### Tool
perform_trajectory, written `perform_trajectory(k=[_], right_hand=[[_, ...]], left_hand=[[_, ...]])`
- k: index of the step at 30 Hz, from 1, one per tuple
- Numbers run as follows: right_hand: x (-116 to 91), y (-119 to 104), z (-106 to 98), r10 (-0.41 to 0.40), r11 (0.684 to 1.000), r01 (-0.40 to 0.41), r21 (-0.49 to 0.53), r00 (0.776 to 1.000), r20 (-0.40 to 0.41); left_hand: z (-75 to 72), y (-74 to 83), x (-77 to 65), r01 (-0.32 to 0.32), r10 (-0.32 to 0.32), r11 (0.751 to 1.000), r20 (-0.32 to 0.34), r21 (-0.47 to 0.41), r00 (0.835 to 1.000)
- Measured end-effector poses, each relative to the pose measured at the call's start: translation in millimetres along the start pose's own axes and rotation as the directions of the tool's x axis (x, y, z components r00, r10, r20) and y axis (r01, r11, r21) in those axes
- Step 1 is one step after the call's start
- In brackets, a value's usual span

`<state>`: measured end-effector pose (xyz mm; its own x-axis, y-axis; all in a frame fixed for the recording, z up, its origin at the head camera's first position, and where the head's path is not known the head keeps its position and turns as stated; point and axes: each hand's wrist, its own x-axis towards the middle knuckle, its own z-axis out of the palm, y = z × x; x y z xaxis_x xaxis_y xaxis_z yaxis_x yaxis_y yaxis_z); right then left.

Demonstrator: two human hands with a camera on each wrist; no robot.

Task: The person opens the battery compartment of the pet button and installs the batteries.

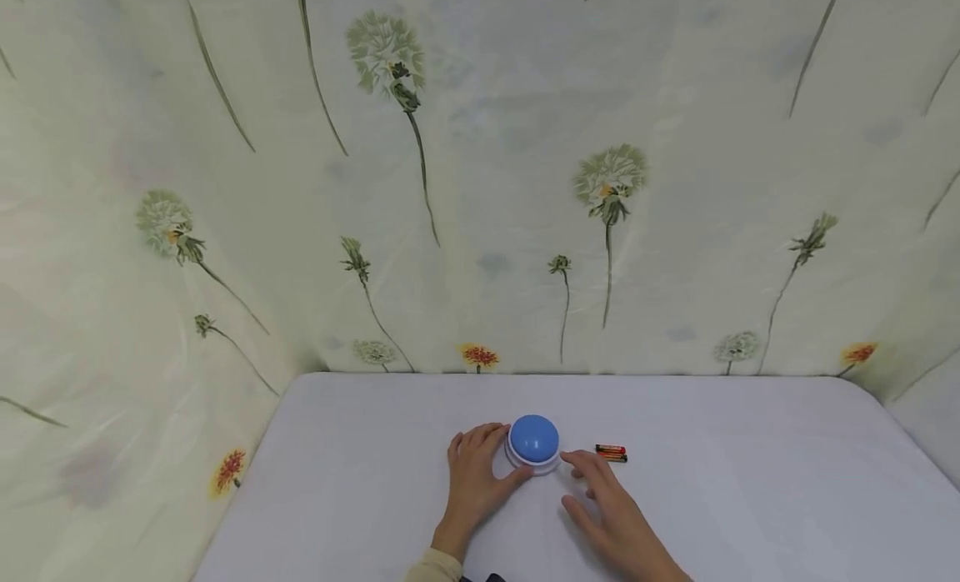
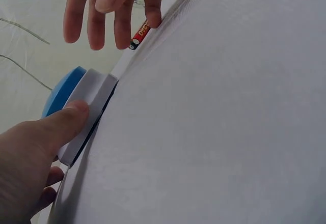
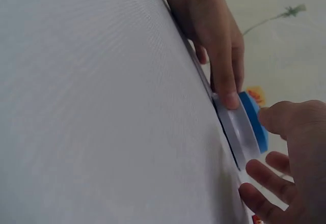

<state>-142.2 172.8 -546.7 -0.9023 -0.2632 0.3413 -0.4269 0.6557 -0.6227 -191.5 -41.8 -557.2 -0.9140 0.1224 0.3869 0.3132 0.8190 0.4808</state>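
A round push button with a blue dome (image 1: 535, 438) and a white base (image 2: 84, 117) sits on the white-covered table. My left hand (image 1: 476, 475) holds the base from the left; its thumb (image 3: 232, 101) presses on the near side of the rim, and the other fingers reach around the far side. To the right of the button is my right hand (image 1: 617, 509), fingers loosely bent and apart, with nothing in its grasp. Its index fingertip is close to the base; whether they touch I cannot tell. Just beyond that hand lie two small red-and-black batteries (image 1: 611, 449), side by side.
The white tabletop (image 1: 360, 482) spreads out around both hands. Behind it and along the left side hangs a pale curtain (image 1: 495, 190) printed with dandelions. The table's back edge (image 1: 675, 376) meets this curtain. A beige sleeve (image 1: 434, 567) covers the left forearm.
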Motion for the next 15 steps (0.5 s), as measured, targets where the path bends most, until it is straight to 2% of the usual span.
perform_trajectory(k=[5,11,15], right_hand=[[13,0,10,-0.013,1.0,0.013,0.009,1.0,-0.005],[26,-2,18,-0.011,1.0,0.011,0.005,1.0,-0.017],[31,-2,22,0.001,1.0,-0.002,-0.017,1.0,-0.022]], left_hand=[[1.8,2.9,0.1,-0.02,0.02,1.0,-0.036,0.001,0.999],[2.2,1.7,-0.5,-0.012,0.012,1.0,-0.027,-0.003,1.0],[3.9,-0.8,-0.9,-0.026,0.026,1.0,-0.044,0.001,0.999]])
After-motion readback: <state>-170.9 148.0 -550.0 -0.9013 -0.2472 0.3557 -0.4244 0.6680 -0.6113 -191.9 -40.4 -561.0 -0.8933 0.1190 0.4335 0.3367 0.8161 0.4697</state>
